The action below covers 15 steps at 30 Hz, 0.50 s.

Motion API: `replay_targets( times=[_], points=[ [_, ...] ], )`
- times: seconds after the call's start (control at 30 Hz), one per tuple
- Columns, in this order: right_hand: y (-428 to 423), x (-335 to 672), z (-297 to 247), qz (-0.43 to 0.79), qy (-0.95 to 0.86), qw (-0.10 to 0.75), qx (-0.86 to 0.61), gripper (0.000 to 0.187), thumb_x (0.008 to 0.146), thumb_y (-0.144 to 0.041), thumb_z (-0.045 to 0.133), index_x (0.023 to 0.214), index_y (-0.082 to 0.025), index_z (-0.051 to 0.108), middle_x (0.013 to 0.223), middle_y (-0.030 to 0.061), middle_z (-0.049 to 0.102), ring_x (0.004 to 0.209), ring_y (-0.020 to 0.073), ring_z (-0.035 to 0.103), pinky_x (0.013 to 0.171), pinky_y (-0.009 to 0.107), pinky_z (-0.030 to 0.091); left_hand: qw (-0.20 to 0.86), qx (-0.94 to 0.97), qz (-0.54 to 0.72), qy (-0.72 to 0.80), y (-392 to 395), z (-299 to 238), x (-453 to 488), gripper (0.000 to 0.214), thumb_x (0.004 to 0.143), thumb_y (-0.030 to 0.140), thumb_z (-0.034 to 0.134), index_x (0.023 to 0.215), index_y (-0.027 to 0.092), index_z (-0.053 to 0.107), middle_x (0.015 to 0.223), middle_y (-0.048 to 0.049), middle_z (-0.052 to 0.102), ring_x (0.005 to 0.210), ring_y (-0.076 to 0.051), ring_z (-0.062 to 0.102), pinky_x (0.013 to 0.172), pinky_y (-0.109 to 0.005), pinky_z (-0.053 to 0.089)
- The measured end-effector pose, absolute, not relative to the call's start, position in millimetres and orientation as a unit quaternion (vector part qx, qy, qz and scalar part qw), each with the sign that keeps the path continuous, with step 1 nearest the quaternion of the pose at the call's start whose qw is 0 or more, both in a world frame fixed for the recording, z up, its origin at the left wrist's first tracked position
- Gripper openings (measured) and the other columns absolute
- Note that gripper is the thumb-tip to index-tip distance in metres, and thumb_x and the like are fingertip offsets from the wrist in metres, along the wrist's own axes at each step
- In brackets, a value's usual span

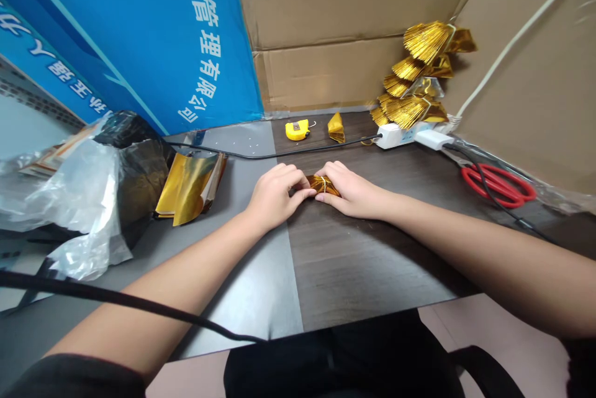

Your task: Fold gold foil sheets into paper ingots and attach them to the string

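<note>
Brown cardboard walls (354,0) closed off the back and right, and a blue banner with white characters (139,31) leaned at the left. Below them lay the desk (363,261), part grey, part dark wood grain. A heap of clear and black plastic bags (93,187) crowded its left side, with a stack of gold foil sheets (189,187) just beside it. At the far right corner stood a pile of folded gold foil fans (419,75) behind a white power strip (400,134); red-handled scissors (498,185) lay near the right wall. A thin black cable (279,153) ran across the desk beyond the hands (a yellow tape measure (297,130) sat behind it). At mid-desk the left hand (274,196) and right hand (354,193) were both pinched shut around a small gold foil bundle (323,185), pressed to the desk.
</note>
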State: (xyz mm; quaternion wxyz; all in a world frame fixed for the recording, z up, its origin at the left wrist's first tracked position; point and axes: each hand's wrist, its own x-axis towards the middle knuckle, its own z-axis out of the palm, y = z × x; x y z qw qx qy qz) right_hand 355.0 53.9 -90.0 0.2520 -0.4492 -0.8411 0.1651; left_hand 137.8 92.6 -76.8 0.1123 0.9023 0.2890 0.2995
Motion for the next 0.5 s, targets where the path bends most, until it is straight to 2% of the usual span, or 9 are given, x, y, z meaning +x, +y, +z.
replay_targets(
  times=[0.17, 0.5],
  points=[
    [54.2, 354.2, -91.2, 0.168, -0.840, 0.250, -0.451, 0.016, 0.092, -0.028, 0.057, 0.103, -0.019, 0.051, 0.104, 0.0133, 0.059, 0.101, 0.0301, 0.056, 0.085, 0.046, 0.049, 0.131, 0.894, 0.299, 0.306, 91.1, -77.4, 141.5, 0.025, 0.083, 0.023, 0.078, 0.069, 0.017, 0.058, 0.069, 0.0026, 0.063, 0.070, -0.012, 0.053, 0.066, -0.024, 0.038],
    [54.2, 351.9, -90.3, 0.178, -0.837, 0.239, -0.458, 0.018, 0.092, -0.032, 0.059, 0.102, -0.020, 0.050, 0.106, 0.0133, 0.059, 0.104, 0.0309, 0.055, 0.087, 0.046, 0.048, 0.131, 0.901, 0.268, 0.314, 91.6, -78.4, 142.2, 0.022, 0.085, 0.026, 0.076, 0.074, 0.018, 0.059, 0.071, 0.0022, 0.062, 0.073, -0.014, 0.054, 0.068, -0.026, 0.039]
  ],
)
